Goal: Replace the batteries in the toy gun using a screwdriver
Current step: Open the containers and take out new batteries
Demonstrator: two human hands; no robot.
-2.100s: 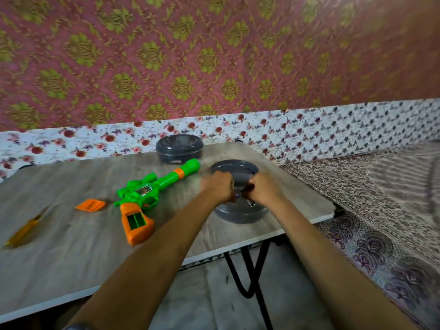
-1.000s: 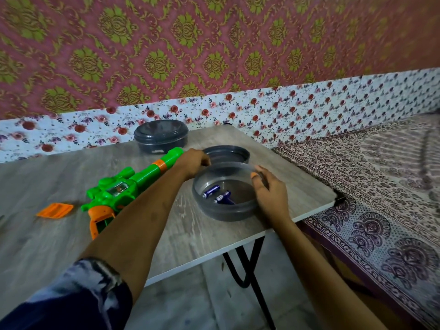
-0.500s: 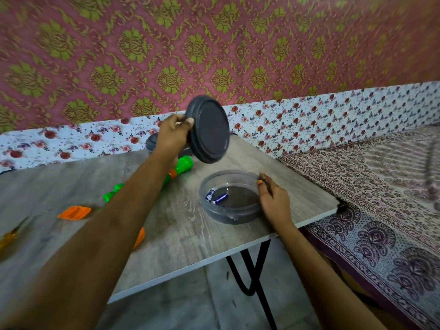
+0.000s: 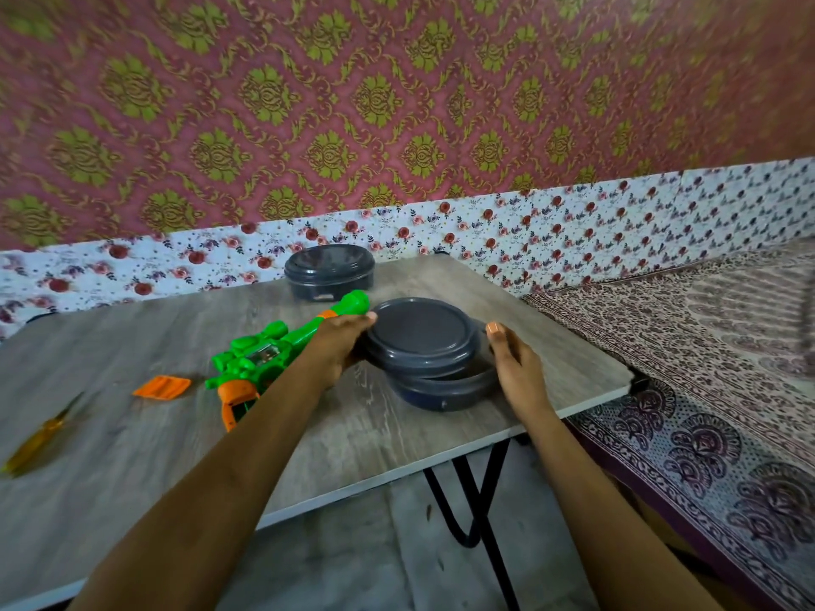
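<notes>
My left hand (image 4: 342, 343) grips the grey round lid (image 4: 421, 335) and holds it tilted over the grey container (image 4: 445, 390), resting on its rim. My right hand (image 4: 514, 368) presses against the container's right side. The batteries inside are hidden by the lid. The green and orange toy gun (image 4: 273, 352) lies on the table left of the container, partly behind my left forearm. Its orange battery cover (image 4: 162, 386) lies apart further left. The yellow-handled screwdriver (image 4: 42, 434) rests near the left edge.
A second closed grey container (image 4: 328, 271) stands at the back of the grey wooden table (image 4: 132, 456) by the wall. The table's right edge is close to my right hand. A patterned bedspread (image 4: 705, 368) lies to the right.
My left hand lifted the lid off the table, swung it up, then brought it down onto the open container, covering the batteries. My right hand stayed on the container's side.
</notes>
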